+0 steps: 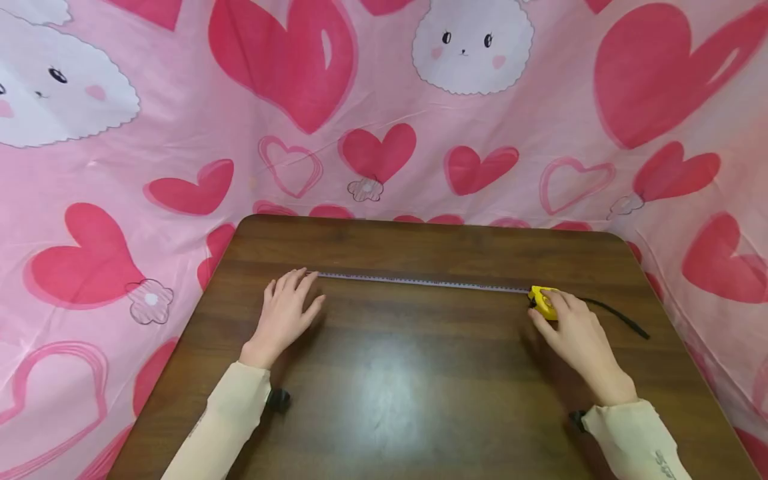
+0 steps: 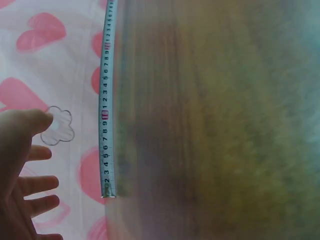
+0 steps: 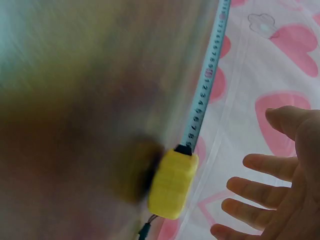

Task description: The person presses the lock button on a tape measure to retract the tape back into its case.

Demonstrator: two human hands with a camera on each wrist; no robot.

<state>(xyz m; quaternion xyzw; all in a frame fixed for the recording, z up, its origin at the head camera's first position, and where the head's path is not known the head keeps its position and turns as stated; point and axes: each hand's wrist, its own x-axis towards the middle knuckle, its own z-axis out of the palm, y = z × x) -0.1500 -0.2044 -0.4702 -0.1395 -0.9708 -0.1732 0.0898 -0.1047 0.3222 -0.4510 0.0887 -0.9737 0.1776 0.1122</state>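
Observation:
A yellow tape measure [image 1: 542, 305] lies toward the right of the wooden table, its metal blade [image 1: 420, 283] drawn out leftward across the far half. In the head view my right hand [image 1: 579, 337] overlaps the case. The right wrist view shows that hand [image 3: 295, 175] with fingers extended, apart from the yellow case [image 3: 172, 187]. At the blade's other end is my left hand [image 1: 285, 313], covering the tip in the head view. In the left wrist view the end hook [image 2: 108, 195] is visible, and the left fingers [image 2: 40, 184] are spread with a gap between them and the blade.
The brown table [image 1: 384, 373] has rounded far corners. A black wrist strap [image 1: 621, 317] trails from the case to the right. Pink cloth [image 1: 384, 100] with hearts and white faces hangs behind and beside the table. Dark wrist devices [image 1: 279, 400] sit under both sleeves.

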